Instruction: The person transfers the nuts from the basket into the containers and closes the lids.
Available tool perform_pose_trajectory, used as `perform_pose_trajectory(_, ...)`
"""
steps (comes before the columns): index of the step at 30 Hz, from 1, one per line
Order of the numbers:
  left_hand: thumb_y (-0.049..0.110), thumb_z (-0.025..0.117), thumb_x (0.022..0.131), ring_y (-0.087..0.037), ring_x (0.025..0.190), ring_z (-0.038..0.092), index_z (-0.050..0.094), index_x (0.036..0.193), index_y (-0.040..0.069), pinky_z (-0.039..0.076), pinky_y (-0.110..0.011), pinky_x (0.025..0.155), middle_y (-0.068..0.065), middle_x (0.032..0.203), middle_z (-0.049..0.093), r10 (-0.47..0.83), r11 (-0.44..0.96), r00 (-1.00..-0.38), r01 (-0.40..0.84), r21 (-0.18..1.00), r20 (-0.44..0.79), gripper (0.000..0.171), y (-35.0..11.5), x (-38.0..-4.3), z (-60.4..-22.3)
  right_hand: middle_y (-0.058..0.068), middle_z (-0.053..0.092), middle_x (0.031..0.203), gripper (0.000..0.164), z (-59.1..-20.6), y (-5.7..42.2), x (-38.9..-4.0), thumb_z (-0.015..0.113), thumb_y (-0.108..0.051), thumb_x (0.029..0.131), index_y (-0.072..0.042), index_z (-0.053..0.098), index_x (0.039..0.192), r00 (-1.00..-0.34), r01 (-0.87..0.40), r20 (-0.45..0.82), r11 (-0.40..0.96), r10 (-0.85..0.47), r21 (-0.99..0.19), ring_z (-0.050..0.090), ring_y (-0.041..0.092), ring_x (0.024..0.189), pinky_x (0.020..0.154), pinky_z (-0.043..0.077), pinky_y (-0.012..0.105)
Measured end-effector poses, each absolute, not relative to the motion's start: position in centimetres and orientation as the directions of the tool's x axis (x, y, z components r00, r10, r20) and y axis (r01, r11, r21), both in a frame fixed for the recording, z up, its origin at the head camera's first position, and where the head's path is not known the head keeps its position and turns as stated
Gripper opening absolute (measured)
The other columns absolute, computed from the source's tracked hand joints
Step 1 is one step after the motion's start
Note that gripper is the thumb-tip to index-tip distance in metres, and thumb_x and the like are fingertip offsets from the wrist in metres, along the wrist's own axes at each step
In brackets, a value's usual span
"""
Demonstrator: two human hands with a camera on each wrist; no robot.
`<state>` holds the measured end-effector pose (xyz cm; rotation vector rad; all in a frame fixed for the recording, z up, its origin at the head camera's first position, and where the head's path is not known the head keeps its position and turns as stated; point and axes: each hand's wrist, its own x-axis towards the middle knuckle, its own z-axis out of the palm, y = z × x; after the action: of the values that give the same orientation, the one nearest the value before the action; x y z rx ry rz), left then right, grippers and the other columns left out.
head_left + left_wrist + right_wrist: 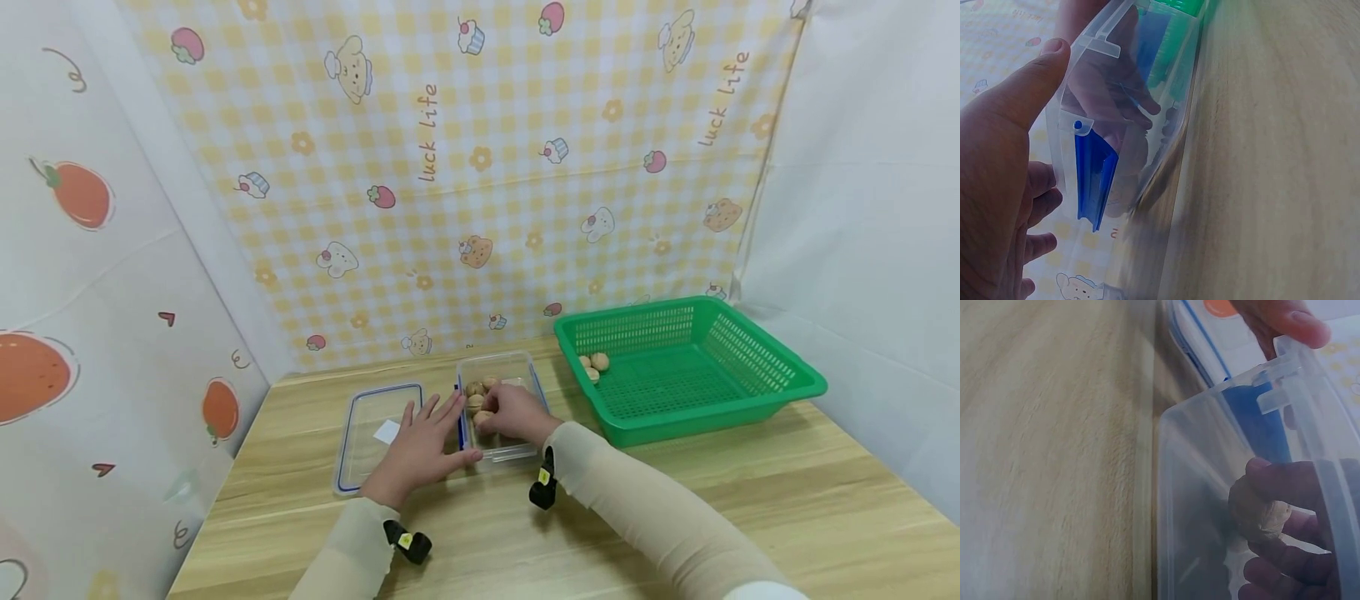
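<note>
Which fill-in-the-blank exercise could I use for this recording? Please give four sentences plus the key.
1. The walnut gripped inside the clear box is in the person's ____.
2. In the head view, the lid lies to the ____ of the clear box.
3. The trim around the lid's edge is ____.
4. The plastic basket is ____.

Missing words: right hand; left; blue; green.

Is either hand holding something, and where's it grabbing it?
The right hand pinches a round tan walnut by its opposite sides, between thumb and fingers, inside the clear rectangular plastic box. The left hand, fingers straight, grips nothing.
</note>
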<state>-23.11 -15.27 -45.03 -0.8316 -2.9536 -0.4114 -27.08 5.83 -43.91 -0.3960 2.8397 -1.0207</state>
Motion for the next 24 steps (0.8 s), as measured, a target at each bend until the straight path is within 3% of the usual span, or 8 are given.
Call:
perform_pose_trajectory(14, 0.078, 0.048, 0.090, -0.037, 0.153, 0.017, 0.023, 0.163, 0.019, 0.002, -0.065, 0.120, 0.003, 0.167, 0.020, 0.513, 0.819, -0.849, 0.528, 0.227, 0.126, 0.097, -15.29, -23.34, -45.28, -0.003, 0.063, 0.082, 0.035, -44.43, 5.55, -27.51, 0.088, -0.031, 0.079, -0.011, 0.064, 0.095, -0.954, -0.230, -0.009, 0.750, -0.300, -0.621, 0.056, 0.014, 0.071, 0.063, 0.049, 0.029)
perform_pose_trajectory(24, 0.078, 0.048, 0.090, -0.037, 0.153, 0.017, 0.022, 0.163, 0.019, 0.002, -0.065, 0.120, 0.003, 0.168, 0.019, 0.509, 0.821, -0.852, 0.523, 0.231, 0.122, 0.097, -15.23, -23.24, -45.29, -0.005, 0.061, 0.077, 0.035, -44.54, 5.38, -27.55, 0.087, -0.035, 0.080, -0.013, 0.062, 0.091, -0.942, -0.290, 0.018, 0.786, -0.335, -0.547, 0.055, 0.011, 0.066, 0.060, 0.046, 0.027)
